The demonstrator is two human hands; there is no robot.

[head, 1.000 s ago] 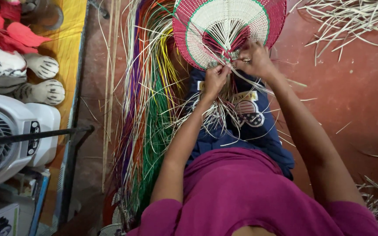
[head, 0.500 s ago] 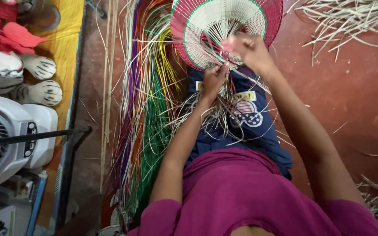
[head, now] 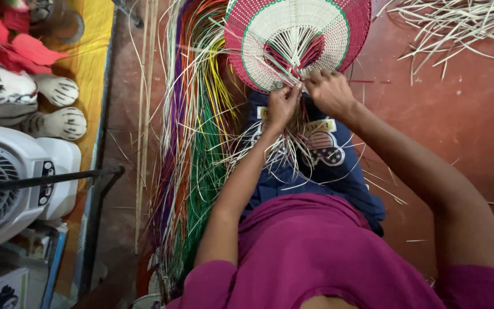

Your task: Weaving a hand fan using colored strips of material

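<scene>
Nearest to us is our magenta top [head: 310,257], and beyond it a dark blue printed cloth [head: 315,166] lies over our lap. Both bare forearms reach forward over it. Our left hand [head: 282,106] is pinched shut on a few pale loose strands [head: 293,146] at the base of the woven fan [head: 298,40], fingertips drawn together just under the weave. Our right hand [head: 330,91] sits just beside it, fingers curled in a clenched grip on the same gathered base, where the cream spokes converge. The fan stands in front of our knees, tilted up toward us, its cream centre ringed with green and a broad pink-red border.

To our left a long bundle of coloured strips [head: 192,154], green, orange, purple, yellow and white, lies along the red floor [head: 464,143]. Farther left stand a white fan heater [head: 12,183] and a striped plush toy [head: 24,97] on a yellow mat [head: 90,63]. Far right, pale cut strips [head: 458,28] are scattered.
</scene>
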